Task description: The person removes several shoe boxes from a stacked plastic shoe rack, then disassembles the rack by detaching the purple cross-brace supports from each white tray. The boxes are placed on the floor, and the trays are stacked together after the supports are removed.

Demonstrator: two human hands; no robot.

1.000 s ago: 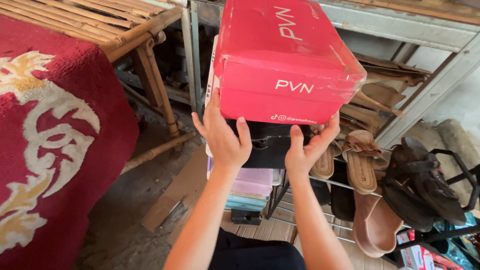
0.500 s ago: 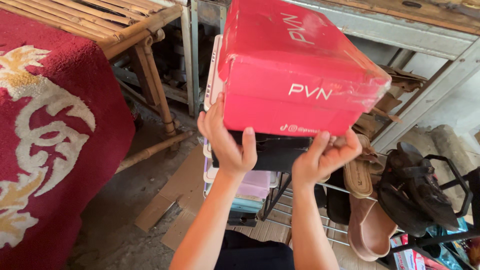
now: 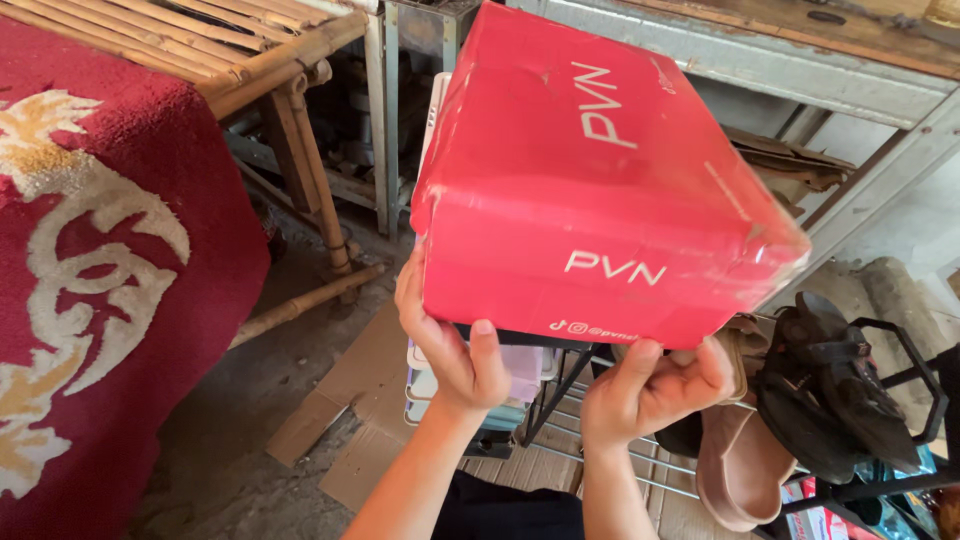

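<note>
head view: we've got the red box (image 3: pixel 600 180) lifted w/ both hands, tilted, above the wire shoe rack (image 3: pixel 600 440). left hand (image 3: pixel 450 350) grips its near left bottom edge, right hand (image 3: pixel 650 385) cups the underside. sandals (image 3: pixel 830 390) sit right, red patterned rug (image 3: pixel 100 280) far left.

Bare forearms, no sleeves — dark garment below

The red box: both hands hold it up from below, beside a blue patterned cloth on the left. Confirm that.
Not quite. The cloth is dark red with a cream pattern, not blue, as the head view shows. Both the left hand and right hand do hold the red box from below.
</note>
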